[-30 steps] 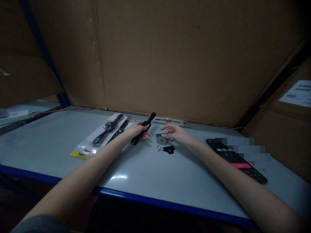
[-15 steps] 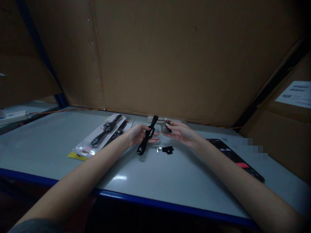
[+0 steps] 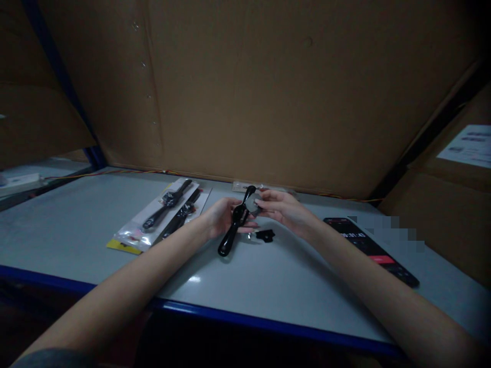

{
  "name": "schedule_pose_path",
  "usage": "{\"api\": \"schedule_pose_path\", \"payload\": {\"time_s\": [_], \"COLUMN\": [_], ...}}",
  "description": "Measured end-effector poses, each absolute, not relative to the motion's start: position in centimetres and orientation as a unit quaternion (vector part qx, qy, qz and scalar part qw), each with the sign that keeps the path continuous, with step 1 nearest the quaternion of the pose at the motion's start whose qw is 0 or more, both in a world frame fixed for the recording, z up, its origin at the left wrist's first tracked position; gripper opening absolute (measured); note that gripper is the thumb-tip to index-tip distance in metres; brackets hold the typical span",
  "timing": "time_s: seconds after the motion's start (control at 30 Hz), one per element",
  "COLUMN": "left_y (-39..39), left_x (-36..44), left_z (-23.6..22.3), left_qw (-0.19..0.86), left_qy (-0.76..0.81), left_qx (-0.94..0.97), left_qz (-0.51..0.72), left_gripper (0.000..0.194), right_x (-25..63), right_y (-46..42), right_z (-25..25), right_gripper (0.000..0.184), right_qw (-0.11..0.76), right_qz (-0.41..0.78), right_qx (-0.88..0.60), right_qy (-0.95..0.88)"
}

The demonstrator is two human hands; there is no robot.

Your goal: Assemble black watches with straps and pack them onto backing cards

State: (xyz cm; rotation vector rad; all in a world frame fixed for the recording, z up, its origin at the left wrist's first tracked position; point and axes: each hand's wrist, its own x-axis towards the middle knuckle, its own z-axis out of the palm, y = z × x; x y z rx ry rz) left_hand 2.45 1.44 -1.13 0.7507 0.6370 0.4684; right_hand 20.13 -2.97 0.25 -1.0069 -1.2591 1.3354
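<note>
My left hand (image 3: 219, 217) is closed around the middle of a black spokeshave body (image 3: 229, 239), which is tilted, one handle pointing toward me and the other away. Between the fingertips of my right hand (image 3: 286, 209) is a small grey metal blade (image 3: 252, 204). The blade is close against the body's middle; whether they touch I cannot tell. Just below my hands, a black lever cap (image 3: 266, 235) lies flat on the table, with small shiny metal parts (image 3: 250, 236) at its left.
Two packaged spokeshaves (image 3: 169, 203) on white cards lie at the left. A phone (image 3: 374, 259) showing a timer lies at the right. Behind my hands is a clear plastic packet (image 3: 242, 187), near the cardboard wall (image 3: 245, 102). The table's blue front edge (image 3: 215, 313) runs below my forearms.
My right hand has brought the blade left, up to the spokeshave body. My left hand has shifted the body slightly right and turned it, so its middle faces differently.
</note>
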Motion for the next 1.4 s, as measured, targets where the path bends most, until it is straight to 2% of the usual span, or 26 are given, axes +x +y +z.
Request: {"api": "schedule_pose_path", "payload": {"time_s": [0.2,0.37,0.57,0.67,0.77,1.03,1.17,1.3,1.4], "left_y": [0.5,0.3,-0.6,-0.9,-0.8,-0.8,-0.7,-0.3,0.4], "left_x": [2.6,2.4,2.4,2.4,2.5,2.6,2.6,2.3,2.0], "left_z": [-0.3,0.2,0.6,0.7,0.6,0.5,0.5,0.5,0.5], "left_qw": [0.869,0.875,0.861,0.856,0.855,0.847,0.844,0.847,0.836], "left_qy": [0.272,0.232,0.218,0.212,0.213,0.255,0.264,0.288,0.315], "left_qx": [0.355,0.383,0.429,0.441,0.439,0.432,0.433,0.404,0.388], "left_qz": [0.211,0.182,0.162,0.166,0.173,0.177,0.177,0.194,0.226], "left_gripper": [0.040,0.048,0.049,0.044,0.041,0.026,0.025,0.028,0.026], "right_x": [18.7,18.3,18.9,19.0,18.7,18.3,18.8,20.7,22.8], "right_y": [-3.7,-3.9,-3.2,-3.0,-3.0,-2.9,-2.7,-2.2,-1.7], "right_z": [0.2,0.2,-0.5,-0.9,-1.1,-1.9,-1.8,-0.4,0.6], "right_gripper": [0.020,0.026,0.013,0.012,0.018,0.061,0.073,0.069,0.050], "right_qw": [0.514,0.466,0.470,0.453,0.452,0.503,0.504,0.484,0.440], "right_qz": [0.459,0.388,0.106,0.056,0.068,0.158,0.222,0.287,0.285], "right_qx": [-0.429,-0.473,-0.487,-0.500,-0.505,-0.504,-0.479,-0.482,-0.514], "right_qy": [-0.584,-0.640,-0.729,-0.736,-0.732,-0.684,-0.684,-0.672,-0.679]}}
